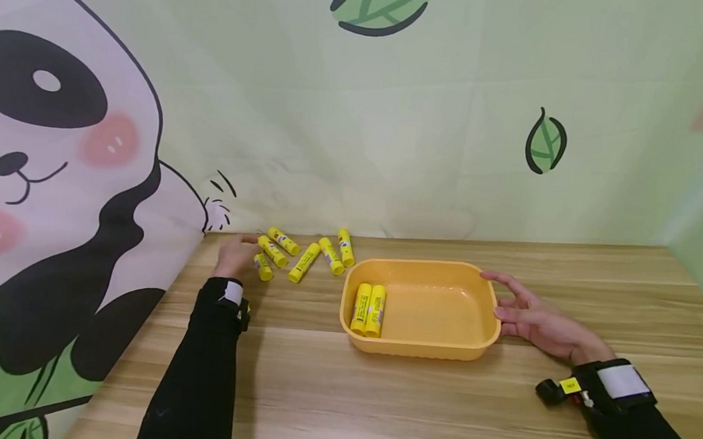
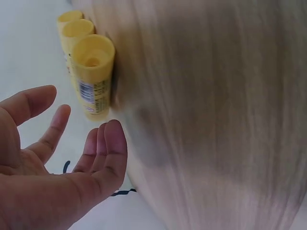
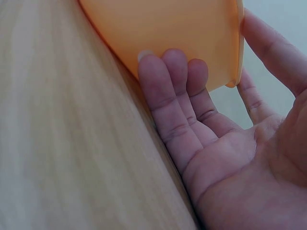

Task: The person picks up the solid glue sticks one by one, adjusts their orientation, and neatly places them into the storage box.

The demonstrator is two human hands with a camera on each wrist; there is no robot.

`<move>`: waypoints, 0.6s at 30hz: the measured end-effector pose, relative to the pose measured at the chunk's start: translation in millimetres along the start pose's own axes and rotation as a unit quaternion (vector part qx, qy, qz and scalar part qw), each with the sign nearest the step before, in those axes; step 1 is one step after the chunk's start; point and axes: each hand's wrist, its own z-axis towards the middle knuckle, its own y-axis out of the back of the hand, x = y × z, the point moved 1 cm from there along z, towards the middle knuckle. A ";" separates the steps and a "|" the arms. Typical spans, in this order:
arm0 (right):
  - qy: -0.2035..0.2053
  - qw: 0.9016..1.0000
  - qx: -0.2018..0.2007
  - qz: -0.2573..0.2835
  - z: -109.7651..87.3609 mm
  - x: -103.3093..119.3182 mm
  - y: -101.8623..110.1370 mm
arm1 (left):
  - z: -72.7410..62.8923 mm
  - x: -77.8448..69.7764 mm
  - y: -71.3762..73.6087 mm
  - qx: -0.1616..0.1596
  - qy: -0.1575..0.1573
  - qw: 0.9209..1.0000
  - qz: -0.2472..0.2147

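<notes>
My left hand (image 1: 237, 256) is beside several yellow glue sticks at the back left of the table, its fingers apart with nothing between them. In the left wrist view, its fingertips sit just below the nearest glue stick (image 2: 94, 76), whose hollow end faces the camera. Another glue stick (image 1: 264, 266) lies right by that hand. With my right hand (image 1: 534, 321) I hold the right end of an orange plastic tray (image 1: 428, 349). The thumb is at the rim and several fingers rest against the outer wall (image 3: 187, 33). Two glue sticks (image 1: 367, 309) lie side by side in the tray's left end.
More loose glue sticks (image 1: 304, 262) lie scattered between my left hand and the tray. Behind the wooden table (image 1: 424, 408) hangs a pale green cloth (image 1: 430, 150) with leaf prints. A panda print (image 1: 56, 158) covers the cloth at the left.
</notes>
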 end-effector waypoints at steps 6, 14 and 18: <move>-0.002 1.000 -0.004 -0.002 0.2 -0.5 -0.4 | 0.2 2.2 -2.4 -0.001 -0.003 1.000 0.022; -0.007 1.000 -0.013 -0.008 -0.7 0.4 -1.6 | -0.5 3.4 -6.2 -0.004 -0.010 0.999 0.043; -0.008 1.000 -0.016 -0.009 -1.0 0.4 -1.4 | -3.3 2.2 -8.0 -0.003 -0.003 0.999 0.053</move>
